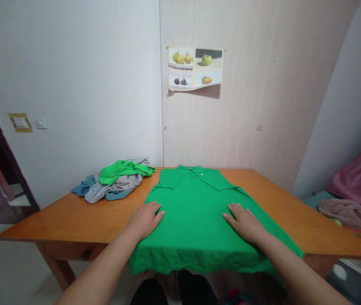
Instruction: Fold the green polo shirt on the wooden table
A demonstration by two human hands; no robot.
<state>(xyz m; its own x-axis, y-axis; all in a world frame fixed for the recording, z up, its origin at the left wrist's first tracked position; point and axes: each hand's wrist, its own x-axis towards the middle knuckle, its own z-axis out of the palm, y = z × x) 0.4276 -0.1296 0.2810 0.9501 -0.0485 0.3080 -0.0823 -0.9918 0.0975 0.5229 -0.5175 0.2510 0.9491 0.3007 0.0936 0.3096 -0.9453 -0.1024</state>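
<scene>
Our forearms (pixel 104 264) reach over the table (pixel 85 222); our left hand (pixel 143 219) and right hand (pixel 246 225) rest palm-down on the green shirt (pixel 193 216), fingers outstretched, gripping nothing. It lies spread there, collar (pixel 183 169) away from us, hem (pixel 196 263) hanging over the near edge.

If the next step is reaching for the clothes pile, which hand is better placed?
Probably the left hand: it is at the left edge of the green shirt, with the clothes pile beyond it on that side. The right hand is toward the shirt's right edge and would have to reach across.
</scene>
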